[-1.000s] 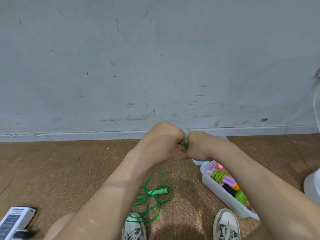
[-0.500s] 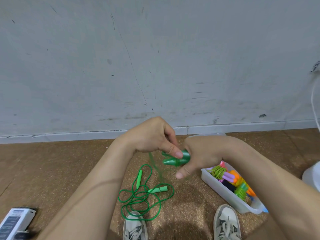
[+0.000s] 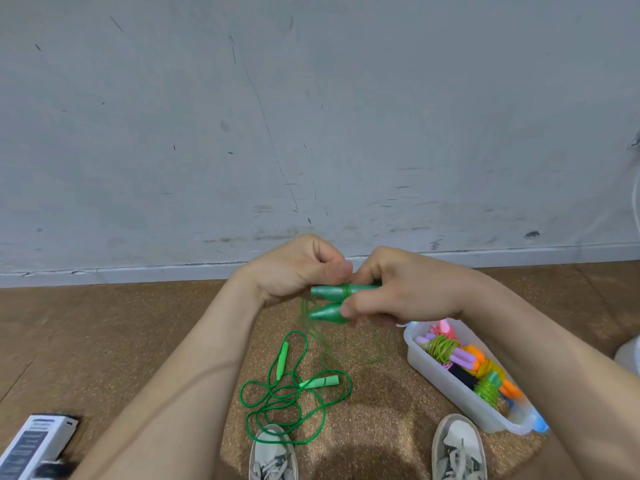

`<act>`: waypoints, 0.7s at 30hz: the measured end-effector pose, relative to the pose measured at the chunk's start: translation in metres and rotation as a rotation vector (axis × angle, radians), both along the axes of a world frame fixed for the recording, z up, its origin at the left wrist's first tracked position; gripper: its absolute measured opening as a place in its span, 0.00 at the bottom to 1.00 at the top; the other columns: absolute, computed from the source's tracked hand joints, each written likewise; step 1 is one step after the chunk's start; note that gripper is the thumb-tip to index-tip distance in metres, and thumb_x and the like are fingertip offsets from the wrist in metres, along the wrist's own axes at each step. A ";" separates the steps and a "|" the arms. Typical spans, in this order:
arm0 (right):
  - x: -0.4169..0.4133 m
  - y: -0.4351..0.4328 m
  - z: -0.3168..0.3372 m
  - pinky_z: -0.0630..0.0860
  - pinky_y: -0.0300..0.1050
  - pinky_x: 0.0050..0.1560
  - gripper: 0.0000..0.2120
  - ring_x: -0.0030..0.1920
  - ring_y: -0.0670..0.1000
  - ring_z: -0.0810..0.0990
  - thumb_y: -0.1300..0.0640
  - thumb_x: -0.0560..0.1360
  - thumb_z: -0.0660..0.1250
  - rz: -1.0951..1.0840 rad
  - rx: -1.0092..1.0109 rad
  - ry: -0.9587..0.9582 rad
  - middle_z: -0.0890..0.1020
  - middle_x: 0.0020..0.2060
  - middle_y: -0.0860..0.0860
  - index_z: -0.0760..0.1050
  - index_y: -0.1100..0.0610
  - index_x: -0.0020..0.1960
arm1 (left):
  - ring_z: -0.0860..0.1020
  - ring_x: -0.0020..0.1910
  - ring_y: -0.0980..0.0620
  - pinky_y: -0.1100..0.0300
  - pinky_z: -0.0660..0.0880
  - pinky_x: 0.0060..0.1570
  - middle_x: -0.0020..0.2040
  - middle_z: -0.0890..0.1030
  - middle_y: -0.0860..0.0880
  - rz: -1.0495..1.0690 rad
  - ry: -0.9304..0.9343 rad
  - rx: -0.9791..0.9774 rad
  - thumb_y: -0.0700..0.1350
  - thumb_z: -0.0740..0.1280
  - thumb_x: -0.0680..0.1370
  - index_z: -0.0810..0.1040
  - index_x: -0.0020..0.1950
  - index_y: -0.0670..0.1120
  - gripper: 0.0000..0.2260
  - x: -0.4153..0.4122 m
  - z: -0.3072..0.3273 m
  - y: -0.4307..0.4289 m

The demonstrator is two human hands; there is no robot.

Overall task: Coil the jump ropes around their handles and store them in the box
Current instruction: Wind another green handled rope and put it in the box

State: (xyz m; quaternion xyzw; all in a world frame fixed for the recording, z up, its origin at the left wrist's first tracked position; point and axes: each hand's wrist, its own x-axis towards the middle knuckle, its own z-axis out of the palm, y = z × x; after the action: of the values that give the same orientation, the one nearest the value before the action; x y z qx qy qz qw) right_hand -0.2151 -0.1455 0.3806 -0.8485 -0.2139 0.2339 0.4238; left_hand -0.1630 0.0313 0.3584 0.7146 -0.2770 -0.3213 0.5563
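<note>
Wide cork floor (image 3: 138, 341) under everything. Down beneath the right grip (image 3: 405, 292) sits the white box (image 3: 446, 386), packed with coiled ropes in several colours. Below the left grip (image 3: 298, 271), near the person's shoes, a second green jump rope (image 3: 294, 400) sprawls loose on the floor, untouched.

Up to the action: the right grip is clenched round the butt ends of two dark green handles (image 3: 327, 312). They are held side by side, long axis running level from grip to grip, tapered tips poking toward the left grip. The left grip, fingers curled and thumb on top, pinches the thin green cord (image 3: 323, 337) at the handles' middle, where a few turns sit wound. The rest of the cord drops away, blurred, from under the left grip toward the floor.

That's the line-up that matters, I'd say: the handles lie crosswise and the free cord hangs on the left grip's side. So the left grip is placed to carry each turn round that axis while the right anchors. Plenty of cord looks left to wind.
</note>
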 end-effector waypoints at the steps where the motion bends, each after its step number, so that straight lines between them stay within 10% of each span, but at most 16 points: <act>1: 0.000 0.000 -0.001 0.59 0.39 0.25 0.11 0.21 0.48 0.63 0.51 0.73 0.69 0.002 0.075 0.046 0.70 0.20 0.51 0.80 0.54 0.34 | 0.70 0.20 0.61 0.71 0.64 0.21 0.21 0.72 0.55 -0.018 0.079 -0.076 0.68 0.75 0.56 0.77 0.24 0.48 0.24 -0.001 -0.002 -0.002; 5: 0.005 -0.002 -0.007 0.53 0.34 0.23 0.14 0.19 0.47 0.59 0.49 0.70 0.63 -0.076 0.299 0.185 0.69 0.20 0.52 0.80 0.57 0.35 | 0.74 0.19 0.51 0.67 0.70 0.24 0.20 0.72 0.47 0.132 0.262 -0.207 0.64 0.71 0.63 0.74 0.24 0.45 0.23 -0.006 0.001 -0.016; 10: 0.010 -0.002 -0.010 0.49 0.35 0.24 0.16 0.18 0.46 0.56 0.51 0.76 0.61 -0.282 0.453 0.254 0.68 0.21 0.51 0.77 0.61 0.37 | 0.59 0.18 0.56 0.62 0.50 0.24 0.19 0.67 0.49 0.364 0.210 -0.185 0.55 0.58 0.79 0.70 0.26 0.47 0.23 -0.003 -0.009 -0.032; 21: 0.035 -0.031 -0.023 0.53 0.34 0.21 0.09 0.20 0.48 0.59 0.48 0.75 0.62 -0.797 0.268 0.185 0.71 0.26 0.53 0.70 0.53 0.47 | 0.74 0.37 0.48 0.54 0.70 0.37 0.33 0.75 0.52 0.196 -0.904 0.644 0.52 0.60 0.80 0.75 0.48 0.51 0.08 -0.013 -0.007 -0.026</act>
State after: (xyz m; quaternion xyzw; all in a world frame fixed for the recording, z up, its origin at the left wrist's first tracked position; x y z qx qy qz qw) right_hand -0.1804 -0.1763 0.3577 -0.7777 0.1411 0.0972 0.6049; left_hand -0.1760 0.0053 0.3514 0.9372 -0.3081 0.0014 0.1633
